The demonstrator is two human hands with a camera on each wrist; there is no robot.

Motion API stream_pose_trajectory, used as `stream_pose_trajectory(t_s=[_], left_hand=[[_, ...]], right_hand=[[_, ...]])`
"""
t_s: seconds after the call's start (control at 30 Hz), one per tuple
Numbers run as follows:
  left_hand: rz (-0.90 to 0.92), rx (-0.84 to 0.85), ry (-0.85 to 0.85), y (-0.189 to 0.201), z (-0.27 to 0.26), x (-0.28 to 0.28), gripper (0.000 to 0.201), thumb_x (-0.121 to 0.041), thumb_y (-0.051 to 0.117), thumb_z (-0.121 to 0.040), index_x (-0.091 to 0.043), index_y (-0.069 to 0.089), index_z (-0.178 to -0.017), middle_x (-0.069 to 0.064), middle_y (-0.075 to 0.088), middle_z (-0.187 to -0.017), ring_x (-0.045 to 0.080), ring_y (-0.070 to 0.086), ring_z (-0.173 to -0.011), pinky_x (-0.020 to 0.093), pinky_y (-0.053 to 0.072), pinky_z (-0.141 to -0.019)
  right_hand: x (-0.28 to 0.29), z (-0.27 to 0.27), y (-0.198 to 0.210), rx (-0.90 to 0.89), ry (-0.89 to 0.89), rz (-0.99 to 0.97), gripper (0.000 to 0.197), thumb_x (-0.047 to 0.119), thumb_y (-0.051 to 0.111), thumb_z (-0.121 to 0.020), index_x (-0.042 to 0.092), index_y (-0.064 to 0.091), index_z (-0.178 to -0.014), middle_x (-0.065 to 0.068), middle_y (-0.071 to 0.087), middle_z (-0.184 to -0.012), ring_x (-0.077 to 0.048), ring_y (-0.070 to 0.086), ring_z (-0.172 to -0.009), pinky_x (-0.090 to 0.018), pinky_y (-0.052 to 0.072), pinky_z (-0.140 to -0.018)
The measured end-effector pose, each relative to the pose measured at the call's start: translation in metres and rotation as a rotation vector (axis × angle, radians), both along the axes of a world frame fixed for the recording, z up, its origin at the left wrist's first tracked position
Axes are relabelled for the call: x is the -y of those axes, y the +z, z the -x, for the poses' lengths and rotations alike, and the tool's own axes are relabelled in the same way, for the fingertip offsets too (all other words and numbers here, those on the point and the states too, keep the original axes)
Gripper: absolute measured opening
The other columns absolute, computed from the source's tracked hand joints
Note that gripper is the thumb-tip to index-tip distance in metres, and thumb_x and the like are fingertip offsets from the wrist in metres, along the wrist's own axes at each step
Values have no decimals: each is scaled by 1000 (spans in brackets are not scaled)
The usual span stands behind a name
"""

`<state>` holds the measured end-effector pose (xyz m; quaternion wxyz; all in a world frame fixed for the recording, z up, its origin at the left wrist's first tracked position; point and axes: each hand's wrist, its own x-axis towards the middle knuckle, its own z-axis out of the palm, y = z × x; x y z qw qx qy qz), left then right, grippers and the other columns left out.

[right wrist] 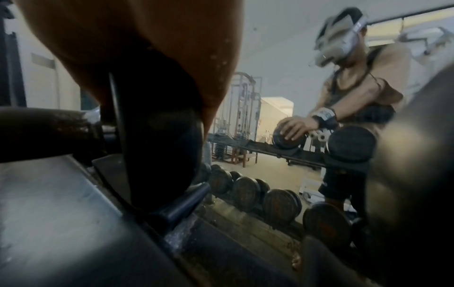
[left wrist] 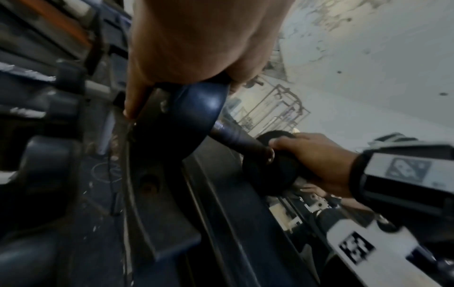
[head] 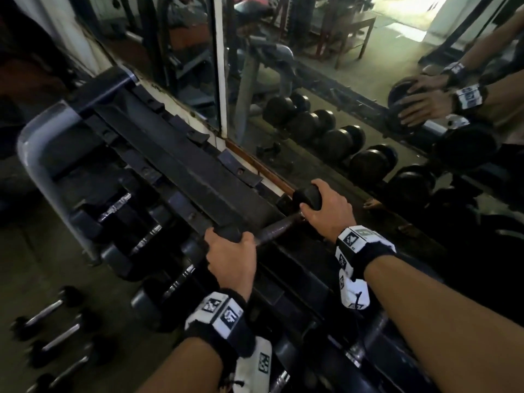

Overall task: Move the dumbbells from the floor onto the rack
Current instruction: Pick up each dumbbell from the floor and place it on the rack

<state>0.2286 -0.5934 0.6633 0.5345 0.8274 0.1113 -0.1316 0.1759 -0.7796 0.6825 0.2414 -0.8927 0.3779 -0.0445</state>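
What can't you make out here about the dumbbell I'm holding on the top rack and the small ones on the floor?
- Dumbbell weight markings: none readable; the left hand and right hand cover both heads.
- Whether its heads sit fully in the rack cradles: the head view hides this under the hands; both wrist views are dark and blurred.
- Small floor dumbbells: count uncertain, cut off by the bottom-left edge.

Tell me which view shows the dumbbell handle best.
The left wrist view: the handle runs bare and close between the two heads, left hand on one, right hand on the other. The head view shows it smaller between the hands. The right wrist view shows only a blurred stub at left.
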Motion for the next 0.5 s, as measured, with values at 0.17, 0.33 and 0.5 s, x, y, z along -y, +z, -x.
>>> stream_pose_trajectory(t_s=[0.17, 0.33, 0.5], left_hand=[[35, -114, 156, -15, 36, -3, 71, -29, 71, -81, -12, 38, -142, 19, 62, -122, 38, 58, -112, 36, 44, -90], [33, -89, 193, -19, 43, -2, 70, -28, 71, -80, -10, 39, -140, 20, 62, -121, 39, 58, -111, 37, 44, -92], [-3, -73, 192, -17, 33, 0, 63, -28, 71, -80, -4, 43, -131, 22, 62, -119, 41, 58, -110, 39, 45, -94]], right_hand=[[0, -5, -8, -58, 135, 39, 57, 46, 59, -82, 39, 33, -132, -3, 54, -125, -40, 58, -105, -46, 44, -92], [4, -2, -12, -49, 174, 52, 57, 46, 58, -82, 39, 33, -133, -3, 54, -126, -40, 58, -106, -48, 44, -92], [7, -10, -10, -68, 206, 66, 60, 45, 57, -83, 45, 33, -138, -3, 54, -124, -36, 57, -109, -45, 41, -95]])
